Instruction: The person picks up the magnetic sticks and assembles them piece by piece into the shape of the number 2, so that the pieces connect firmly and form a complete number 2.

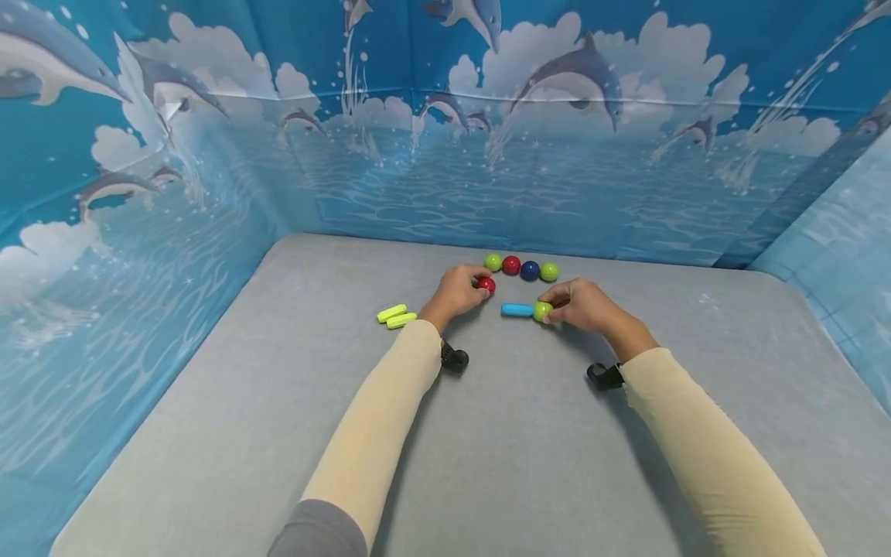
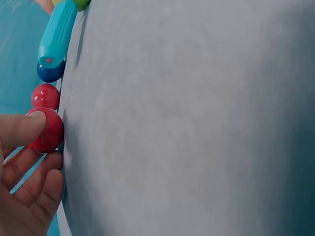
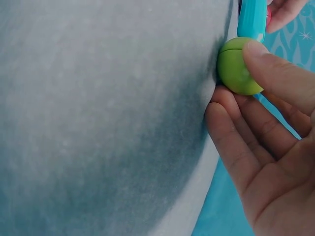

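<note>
My left hand (image 1: 455, 291) pinches a red ball (image 1: 486, 285) between thumb and fingers, just above or on the grey table; the left wrist view shows the thumb across this red ball (image 2: 51, 132). My right hand (image 1: 583, 304) holds a lime-green ball (image 1: 542, 312) against the right end of a blue ribbed stick (image 1: 517, 309). In the right wrist view the thumb lies on the green ball (image 3: 235, 68), with the blue stick (image 3: 251, 18) meeting it. The stick's left end points toward the red ball, with a gap between them.
Behind the hands stands a row of balls: green (image 1: 493, 262), red (image 1: 511, 265), dark blue (image 1: 530, 271) and another green (image 1: 549, 271). Two yellow sticks (image 1: 392, 313) lie left of my left hand. A dolphin-print curtain (image 1: 445, 193) borders the grey table (image 1: 501, 449).
</note>
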Demonstrator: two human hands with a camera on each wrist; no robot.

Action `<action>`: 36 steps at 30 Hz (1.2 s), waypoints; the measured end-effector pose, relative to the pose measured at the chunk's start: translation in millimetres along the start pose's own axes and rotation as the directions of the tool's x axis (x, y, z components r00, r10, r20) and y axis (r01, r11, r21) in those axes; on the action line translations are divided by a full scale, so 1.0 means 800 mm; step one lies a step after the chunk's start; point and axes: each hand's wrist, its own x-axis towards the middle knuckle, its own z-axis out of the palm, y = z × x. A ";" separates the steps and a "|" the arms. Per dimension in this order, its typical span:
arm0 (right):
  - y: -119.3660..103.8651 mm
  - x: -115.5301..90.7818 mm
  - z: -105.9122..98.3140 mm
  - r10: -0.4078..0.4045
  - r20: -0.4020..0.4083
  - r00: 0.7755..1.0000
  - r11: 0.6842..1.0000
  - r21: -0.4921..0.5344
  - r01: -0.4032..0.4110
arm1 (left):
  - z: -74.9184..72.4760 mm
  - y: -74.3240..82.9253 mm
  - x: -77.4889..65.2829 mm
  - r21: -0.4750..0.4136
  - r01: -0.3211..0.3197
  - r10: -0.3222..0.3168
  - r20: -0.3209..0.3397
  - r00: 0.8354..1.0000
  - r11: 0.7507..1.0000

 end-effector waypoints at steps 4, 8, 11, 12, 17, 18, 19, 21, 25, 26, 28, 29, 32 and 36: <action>0.002 0.000 0.000 -0.002 -0.003 1.000 1.000 0.009 0.002 | -0.015 -0.003 -0.006 0.025 0.000 0.000 0.007 1.000 1.000; 0.003 0.001 -0.002 0.007 -0.002 1.000 1.000 0.014 -0.007 | -0.039 -0.004 -0.017 0.043 -0.002 0.001 0.014 1.000 0.999; 0.003 0.001 -0.004 0.007 0.003 1.000 1.000 0.016 -0.007 | -0.056 -0.005 -0.027 0.038 -0.008 0.008 0.021 1.000 0.999; 0.004 0.001 -0.004 0.007 0.005 1.000 1.000 0.017 -0.007 | -0.061 -0.006 -0.031 0.034 -0.013 0.012 0.022 1.000 0.999; 0.004 -0.001 -0.006 0.015 0.015 1.000 0.999 0.031 -0.015 | -0.072 -0.006 -0.053 0.014 -0.068 0.068 0.030 0.997 0.998; 0.004 -0.001 -0.006 0.017 0.018 1.000 0.999 0.034 -0.017 | -0.072 -0.006 -0.057 0.015 -0.083 0.083 0.032 0.996 0.996; 0.004 -0.001 -0.006 0.018 0.021 1.000 0.999 0.037 -0.018 | -0.072 -0.006 -0.061 0.017 -0.096 0.095 0.034 0.995 0.995; 0.005 -0.001 -0.006 0.017 0.027 0.999 0.999 0.043 -0.018 | -0.070 -0.006 -0.068 0.021 -0.115 0.114 0.040 0.993 0.993; 0.005 0.000 -0.004 0.019 0.032 0.999 0.999 0.047 -0.020 | -0.065 -0.011 -0.077 0.023 -0.131 0.130 0.051 0.990 0.991; 0.005 0.000 -0.003 0.021 0.032 0.999 0.999 0.048 -0.022 | -0.064 -0.011 -0.078 0.021 -0.128 0.127 0.053 0.991 0.992; 0.004 0.000 -0.003 0.025 0.031 0.999 0.998 0.048 -0.027 | -0.061 -0.012 -0.079 0.021 -0.120 0.119 0.055 0.991 0.993; 0.004 0.000 -0.003 0.027 0.031 0.999 0.998 0.049 -0.029 | -0.059 -0.012 -0.079 0.019 -0.113 0.112 0.056 0.992 0.993; 0.004 0.001 -0.003 0.028 0.023 0.999 0.999 0.045 -0.029 | -0.054 -0.012 -0.078 0.019 -0.097 0.095 0.066 0.993 0.995; 0.005 0.001 -0.004 0.025 0.014 1.000 0.999 0.036 -0.026 | -0.046 -0.010 -0.074 0.009 -0.087 0.086 0.096 0.992 0.996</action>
